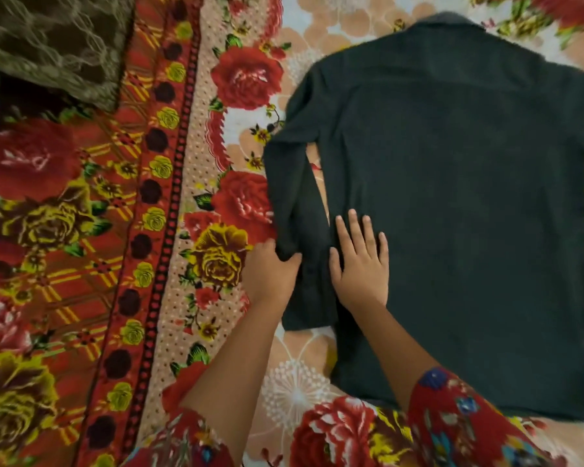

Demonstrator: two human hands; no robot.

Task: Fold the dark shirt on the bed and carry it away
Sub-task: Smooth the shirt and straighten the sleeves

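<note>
The dark shirt lies spread flat on the bed, apparently back side up, with its collar at the far end and its hem nearest the person. Its long sleeve on the person's left runs down beside the body of the shirt, with a narrow gap of bedsheet showing between the two higher up. The left hand pinches that sleeve near its lower end, thumb on top and the other fingers curled under the cloth. The right hand rests flat on the shirt's body just beside it, its fingers straight and slightly spread, pressing the fabric down. This looks like the first fold: the sleeve is about to be brought across the back while the right hand anchors the crease line. The next move calls for lifting the sleeve clear, laying it over the body without dragging the rest out of shape, then smoothing it; the far side, partly cut off at the frame's edge, is not yet folded. The bedsheet is pale with peach blossoms and large red roses. To the left lies a red floral spread with yellow roses, and a brown patterned cloth sits in the far corner. The person wears red floral sleeves.
</note>
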